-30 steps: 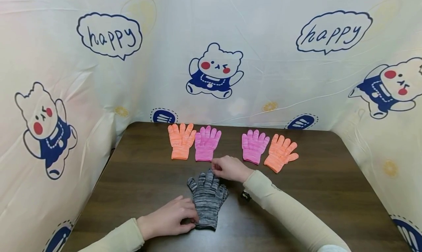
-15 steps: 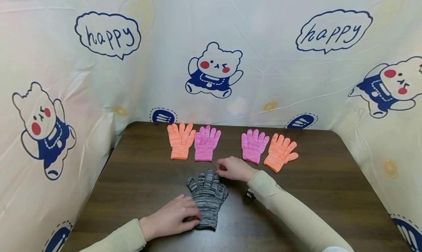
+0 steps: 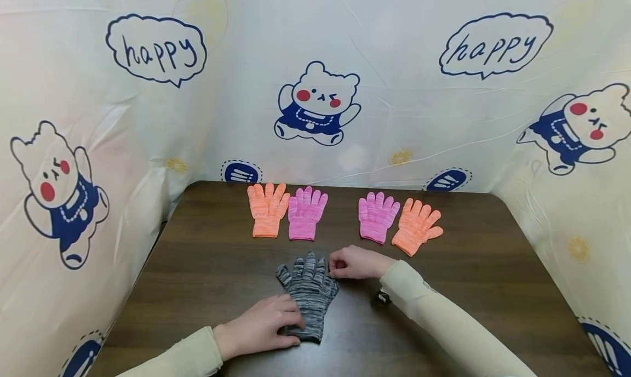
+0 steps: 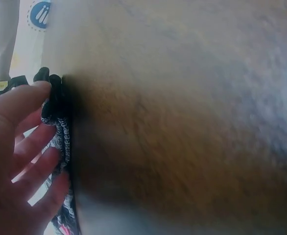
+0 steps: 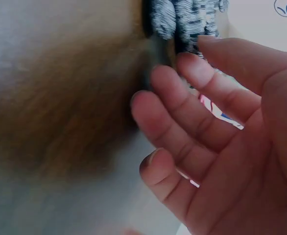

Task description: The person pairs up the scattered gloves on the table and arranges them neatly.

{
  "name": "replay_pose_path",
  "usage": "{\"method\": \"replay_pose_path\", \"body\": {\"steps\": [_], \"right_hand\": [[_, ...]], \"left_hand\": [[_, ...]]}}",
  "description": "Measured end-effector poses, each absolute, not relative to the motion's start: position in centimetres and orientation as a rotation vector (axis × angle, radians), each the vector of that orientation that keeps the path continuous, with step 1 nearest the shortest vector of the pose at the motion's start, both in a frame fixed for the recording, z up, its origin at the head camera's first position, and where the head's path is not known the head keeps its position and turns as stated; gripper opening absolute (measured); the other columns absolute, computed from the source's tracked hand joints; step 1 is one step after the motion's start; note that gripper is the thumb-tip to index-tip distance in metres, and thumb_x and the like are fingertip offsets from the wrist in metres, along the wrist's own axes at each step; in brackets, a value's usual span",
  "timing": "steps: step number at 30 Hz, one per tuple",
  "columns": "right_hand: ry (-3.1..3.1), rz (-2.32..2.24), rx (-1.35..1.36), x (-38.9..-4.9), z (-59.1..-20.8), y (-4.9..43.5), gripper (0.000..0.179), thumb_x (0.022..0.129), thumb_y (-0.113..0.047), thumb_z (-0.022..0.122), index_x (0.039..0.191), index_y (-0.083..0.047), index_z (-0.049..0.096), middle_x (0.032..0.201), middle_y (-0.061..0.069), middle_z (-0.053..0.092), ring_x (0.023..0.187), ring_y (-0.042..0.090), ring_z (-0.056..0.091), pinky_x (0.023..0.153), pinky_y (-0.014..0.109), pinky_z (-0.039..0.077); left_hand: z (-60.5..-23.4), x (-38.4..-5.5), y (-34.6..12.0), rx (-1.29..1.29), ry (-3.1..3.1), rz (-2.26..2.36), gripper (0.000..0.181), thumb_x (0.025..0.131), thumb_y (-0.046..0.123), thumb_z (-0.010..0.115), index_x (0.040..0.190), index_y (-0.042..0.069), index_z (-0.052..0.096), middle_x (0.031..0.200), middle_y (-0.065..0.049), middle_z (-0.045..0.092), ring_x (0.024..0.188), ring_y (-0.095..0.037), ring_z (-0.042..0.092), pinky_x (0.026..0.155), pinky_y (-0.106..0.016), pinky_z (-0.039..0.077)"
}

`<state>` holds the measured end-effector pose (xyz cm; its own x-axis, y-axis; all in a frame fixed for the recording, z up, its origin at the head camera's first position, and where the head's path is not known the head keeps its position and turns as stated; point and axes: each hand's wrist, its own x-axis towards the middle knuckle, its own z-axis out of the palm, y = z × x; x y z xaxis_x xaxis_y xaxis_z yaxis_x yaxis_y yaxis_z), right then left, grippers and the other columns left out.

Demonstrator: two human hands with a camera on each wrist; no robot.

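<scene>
A grey-and-black knitted glove (image 3: 310,295) lies on the table with its fingers pointing away from me. My left hand (image 3: 263,325) rests over the left side of its cuff end, fingers loosely bent. In the left wrist view, the fingers of that hand (image 4: 28,161) lie spread along the glove's edge (image 4: 62,142), the thumb by the dark cuff. At the glove's upper right, my right hand (image 3: 357,262) pinches a finger of the glove. The right wrist view has thumb and index tip close together at the knitted fingers (image 5: 197,19), the other fingers curled.
Along the back of the dark wooden table (image 3: 207,267) lie an orange glove (image 3: 267,212) and a pink glove (image 3: 307,215) on the left, with another pink glove (image 3: 377,218) and orange glove (image 3: 416,226) on the right. A printed curtain (image 3: 404,92) surrounds the table.
My right hand has moved from the middle fingertips of the grey glove rightward and toward me, along to its right-hand finger. The left hand has shifted slightly right over the cuff.
</scene>
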<state>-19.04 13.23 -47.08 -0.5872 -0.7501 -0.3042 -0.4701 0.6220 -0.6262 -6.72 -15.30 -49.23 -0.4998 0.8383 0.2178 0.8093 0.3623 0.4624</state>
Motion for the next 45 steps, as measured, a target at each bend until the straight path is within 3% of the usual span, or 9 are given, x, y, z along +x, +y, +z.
{"method": "replay_pose_path", "body": {"steps": [23, 30, 37, 45], "right_hand": [[2.343, -0.644, -0.943, -18.0, -47.0, 13.3, 0.01, 0.099, -0.019, 0.068, 0.089, -0.02, 0.064, 0.074, -0.008, 0.056, 0.069, 0.006, 0.054, 0.067, 0.023, 0.049], [2.4, -0.598, -0.944, -17.8, -48.0, 13.2, 0.01, 0.097, -0.027, 0.075, 0.1, -0.022, 0.067, 0.077, -0.011, 0.059, 0.068, 0.006, 0.054, 0.065, 0.024, 0.05], [2.386, -0.58, -0.968, -17.3, -48.1, 12.9, 0.013, 0.096, -0.024, 0.076, 0.088, -0.022, 0.065, 0.074, -0.01, 0.056, 0.068, 0.006, 0.052, 0.063, 0.023, 0.047], [2.361, -0.672, -0.899, -17.5, -47.2, 13.5, 0.011, 0.099, -0.021, 0.072, 0.093, -0.022, 0.063, 0.078, -0.009, 0.058, 0.07, 0.007, 0.054, 0.066, 0.024, 0.049]], "left_hand": [[-49.5, -6.6, -15.2, 1.443, 2.485, 0.869, 0.013, 0.096, 0.023, 0.077, 0.108, 0.023, 0.073, 0.105, 0.013, 0.062, 0.1, -0.002, 0.055, 0.085, -0.018, 0.05], [-49.6, -6.6, -15.2, 1.45, 2.491, 0.877, 0.012, 0.097, 0.022, 0.076, 0.109, 0.022, 0.073, 0.105, 0.013, 0.062, 0.1, -0.002, 0.055, 0.085, -0.018, 0.05], [-49.7, -6.4, -14.9, 1.437, 2.491, 0.914, 0.011, 0.098, 0.021, 0.074, 0.109, 0.022, 0.073, 0.106, 0.012, 0.063, 0.1, -0.003, 0.055, 0.085, -0.018, 0.05], [-50.3, -6.6, -14.4, 1.474, 2.535, 0.955, 0.013, 0.096, 0.018, 0.076, 0.109, 0.02, 0.073, 0.105, 0.01, 0.063, 0.1, -0.005, 0.055, 0.086, -0.018, 0.049]]}}
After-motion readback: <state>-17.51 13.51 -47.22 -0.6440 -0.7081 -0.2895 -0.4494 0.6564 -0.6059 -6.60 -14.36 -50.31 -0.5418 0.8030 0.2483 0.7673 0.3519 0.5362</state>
